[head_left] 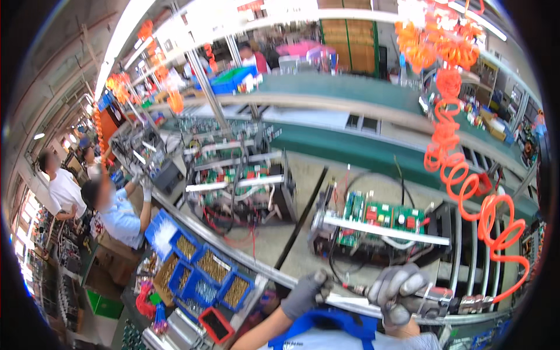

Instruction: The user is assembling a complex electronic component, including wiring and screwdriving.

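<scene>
The right hand [400, 289] squeezed a tool [433, 301]; the left hand [305, 295] curled, its hold unclear. 1 white bar [386, 228] seemed on, but green boards [382, 214] looked uncovered.

- A tool [433, 300] is held in the right hand [401, 291].
- One machine [385, 223] is set behind it, another machine [239, 186] to its left.
- Bins [221, 291] are set left of the hand.

circuit-board units [379, 216], blue parts bins [220, 284] and coiled orange hoses [448, 84] mark a factory assembly workshop.

The right hand [399, 290] hides the power tool [436, 300] (only partly).
</scene>
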A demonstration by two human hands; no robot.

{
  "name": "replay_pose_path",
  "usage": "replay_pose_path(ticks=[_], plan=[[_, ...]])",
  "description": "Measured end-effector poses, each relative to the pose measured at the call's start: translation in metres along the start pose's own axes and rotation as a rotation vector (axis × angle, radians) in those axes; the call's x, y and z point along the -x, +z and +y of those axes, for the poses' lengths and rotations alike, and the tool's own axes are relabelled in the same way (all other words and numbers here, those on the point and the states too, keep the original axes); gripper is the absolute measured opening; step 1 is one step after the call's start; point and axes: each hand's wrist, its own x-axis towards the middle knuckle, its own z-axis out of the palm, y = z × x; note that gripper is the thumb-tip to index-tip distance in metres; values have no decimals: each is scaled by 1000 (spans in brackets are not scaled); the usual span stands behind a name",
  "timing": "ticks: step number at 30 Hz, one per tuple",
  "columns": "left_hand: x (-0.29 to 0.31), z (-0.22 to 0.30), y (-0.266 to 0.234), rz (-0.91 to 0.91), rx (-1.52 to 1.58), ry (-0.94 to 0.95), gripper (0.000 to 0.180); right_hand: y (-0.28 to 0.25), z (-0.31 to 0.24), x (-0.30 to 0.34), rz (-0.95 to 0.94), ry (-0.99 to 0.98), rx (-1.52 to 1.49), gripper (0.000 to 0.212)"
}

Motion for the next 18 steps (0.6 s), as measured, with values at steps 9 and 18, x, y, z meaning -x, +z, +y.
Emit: replay_pose_path(ticks=[9,18], plan=[[-14,-17,12,-124,229,-237,34,-4,-21,31,202,91,134,44],[-37,-15,6,-202,321,-310,34,-19,3,28,272,28,186,46]])
